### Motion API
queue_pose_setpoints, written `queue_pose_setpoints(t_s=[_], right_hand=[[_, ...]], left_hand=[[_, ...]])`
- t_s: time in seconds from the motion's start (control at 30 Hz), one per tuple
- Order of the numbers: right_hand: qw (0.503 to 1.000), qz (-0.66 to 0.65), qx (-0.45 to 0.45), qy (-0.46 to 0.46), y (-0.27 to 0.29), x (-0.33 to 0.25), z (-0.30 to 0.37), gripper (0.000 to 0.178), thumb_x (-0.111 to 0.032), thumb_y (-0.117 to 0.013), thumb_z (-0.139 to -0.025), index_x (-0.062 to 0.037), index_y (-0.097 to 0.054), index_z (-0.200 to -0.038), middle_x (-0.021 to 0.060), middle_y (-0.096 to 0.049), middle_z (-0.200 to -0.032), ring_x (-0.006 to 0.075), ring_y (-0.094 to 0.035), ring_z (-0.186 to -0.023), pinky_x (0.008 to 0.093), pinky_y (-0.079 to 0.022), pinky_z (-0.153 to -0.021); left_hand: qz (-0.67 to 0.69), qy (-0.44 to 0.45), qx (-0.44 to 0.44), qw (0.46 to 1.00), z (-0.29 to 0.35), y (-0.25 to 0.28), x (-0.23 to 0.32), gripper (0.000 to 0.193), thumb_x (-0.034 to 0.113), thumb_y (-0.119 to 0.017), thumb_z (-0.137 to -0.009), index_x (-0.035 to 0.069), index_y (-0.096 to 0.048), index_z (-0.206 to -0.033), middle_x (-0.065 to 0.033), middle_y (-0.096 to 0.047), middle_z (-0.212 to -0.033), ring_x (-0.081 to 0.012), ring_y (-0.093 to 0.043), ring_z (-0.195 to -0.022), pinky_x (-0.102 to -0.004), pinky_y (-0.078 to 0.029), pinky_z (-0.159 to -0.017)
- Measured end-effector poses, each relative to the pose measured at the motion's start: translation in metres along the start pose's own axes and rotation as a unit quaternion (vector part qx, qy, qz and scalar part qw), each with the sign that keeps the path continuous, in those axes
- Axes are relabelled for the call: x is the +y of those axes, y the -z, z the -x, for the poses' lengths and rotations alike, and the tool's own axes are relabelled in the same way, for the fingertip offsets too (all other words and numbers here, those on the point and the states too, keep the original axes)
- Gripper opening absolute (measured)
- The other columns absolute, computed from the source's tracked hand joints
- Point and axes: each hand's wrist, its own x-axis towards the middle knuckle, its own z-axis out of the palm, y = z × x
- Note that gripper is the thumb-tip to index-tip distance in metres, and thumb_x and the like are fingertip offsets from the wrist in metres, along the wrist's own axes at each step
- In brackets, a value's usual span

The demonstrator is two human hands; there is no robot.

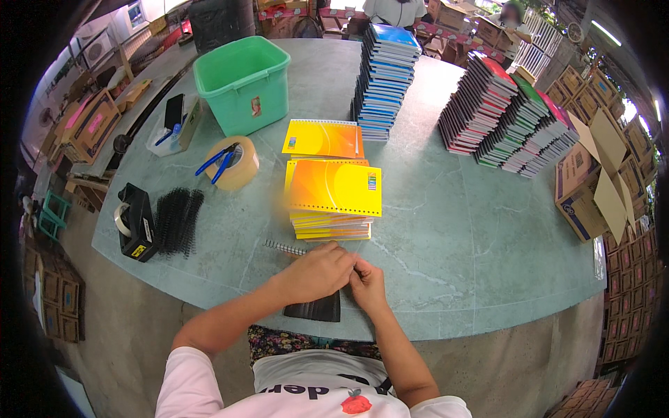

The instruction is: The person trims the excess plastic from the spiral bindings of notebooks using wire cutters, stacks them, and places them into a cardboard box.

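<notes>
My left hand is closed, its fingers bent over a thin black spiral binding coil whose loose end sticks out to the left. Close against it, my right hand pinches at the right end; its fingertips hide what they hold. Below my hands lies a dark sheet or cover, partly covered by my left forearm. Just beyond my hands stands a stack of yellow-orange notebook covers and pages with punched holes along the edges. Another yellow pile sits behind it.
Left on the table are a bundle of black coils, a tape dispenser, a tape roll, blue-handled pliers and a green bin. Tall notebook stacks stand at the back. An open carton is at right.
</notes>
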Motion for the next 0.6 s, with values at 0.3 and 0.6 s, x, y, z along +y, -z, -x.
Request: queue_pose_setpoints(t_s=[0.3,0.6], right_hand=[[1.0,-0.003,0.01,0.024,-0.003,0.0,0.0,0.024,-0.001,-0.055,-0.081,0.0001,-0.06,-0.104,0.0125,-0.066,-0.086,0.0128,-0.061,-0.078,0.0264,-0.047,-0.071],[0.996,0.047,0.03,0.066,-0.006,-0.005,0.001,0.023,-0.001,-0.055,-0.08,0.0004,-0.06,-0.103,0.0195,-0.063,-0.083,0.023,-0.064,-0.074,0.0292,-0.047,-0.067]], left_hand=[[-0.004,-0.064,0.014,0.998,0.001,-0.001,-0.007,0.021,0.011,-0.06,-0.078,0.002,-0.054,-0.096,-0.0151,-0.058,-0.086,-0.0312,-0.056,-0.082,-0.0396,-0.046,-0.075],[0.016,-0.057,0.026,0.998,-0.001,-0.001,-0.007,0.019,0.013,-0.059,-0.077,0.0,-0.052,-0.089,-0.0162,-0.056,-0.083,-0.0318,-0.055,-0.082,-0.0398,-0.046,-0.074]])
